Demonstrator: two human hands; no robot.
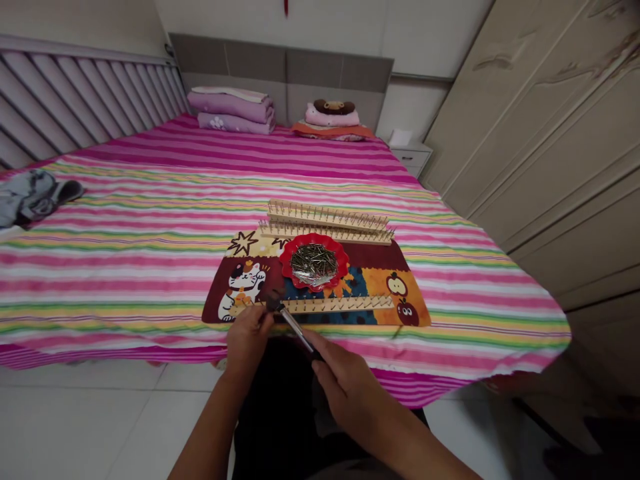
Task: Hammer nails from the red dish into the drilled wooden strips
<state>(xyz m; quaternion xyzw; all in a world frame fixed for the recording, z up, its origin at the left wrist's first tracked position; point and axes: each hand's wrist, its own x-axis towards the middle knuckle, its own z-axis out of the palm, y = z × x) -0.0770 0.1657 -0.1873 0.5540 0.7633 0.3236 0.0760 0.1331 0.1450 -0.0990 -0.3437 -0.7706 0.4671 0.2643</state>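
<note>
Head view, contents as follows. Right hand (345, 377): closed around the handle of one hammer (299, 330), metal shaft slanting up and to the left, dark head blurred, just beside the left hand's fingertips and over the near wooden strip. Left hand (249, 333): thumb and fingers bunched at the left part of that strip; whether they grip a nail or the wood cannot be told. Near wooden strip (340, 305): one, pale, laid crosswise along the near part of the mat, nails standing along its visible length. Rear wooden strips (327, 223): two, pale, lying roughly parallel beyond the bowl, both set with rows of upright nails. Bowl (287, 269): one, red, scalloped rim, on the mat between the near strip and the rear pair. Loose nails (314, 261): a heap, metallic, filling the bowl. Mat (418, 303): one, multicoloured, printed with a white cat at left and apples at right, spread on the bed. Bed (140, 247): covered in striped cloth, pink, white, yellow and green, with magenta stripes at the far end. Folded purple bedding (233, 110): one stack, far left, before the grey headboard (255, 63). Second stack (333, 120): pink and orange textiles, brown item on top, far right. Grey garment (30, 193): crumpled, at the left side.
</note>
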